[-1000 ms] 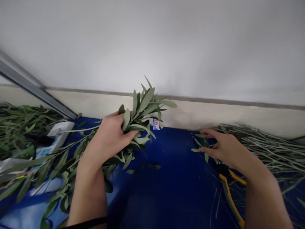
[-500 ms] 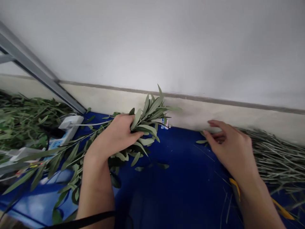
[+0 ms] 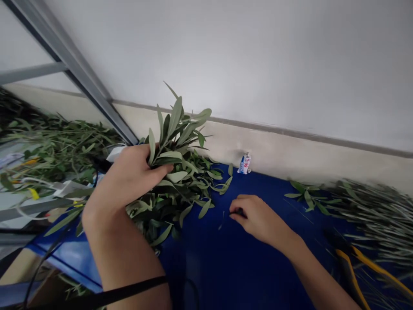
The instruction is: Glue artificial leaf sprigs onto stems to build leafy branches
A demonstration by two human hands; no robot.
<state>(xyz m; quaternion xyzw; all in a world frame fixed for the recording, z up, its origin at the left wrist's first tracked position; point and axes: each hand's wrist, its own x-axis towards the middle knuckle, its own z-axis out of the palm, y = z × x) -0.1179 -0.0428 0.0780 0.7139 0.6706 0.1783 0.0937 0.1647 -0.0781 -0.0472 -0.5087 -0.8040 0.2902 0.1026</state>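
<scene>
One leafy bunch (image 3: pixel 185 133) near back edge of surface (image 3: pixel 226 267), left hand (image 3: pixel 129 174) clasping; I judge light, bendy, best held low. Right hand (image 3: pixel 256 215) apart, curled, contents unclear.

There were two hands (image 3: pixel 132 172) (image 3: pixel 260 217), one held bunch of leafy sprigs (image 3: pixel 175 116), one blue-and-white tube (image 3: pixel 244 164), one yellow-handled tool (image 3: pixel 374 263), one heap of thin stems (image 3: pixel 380 215) and one blue surface (image 3: pixel 219 267)
</scene>
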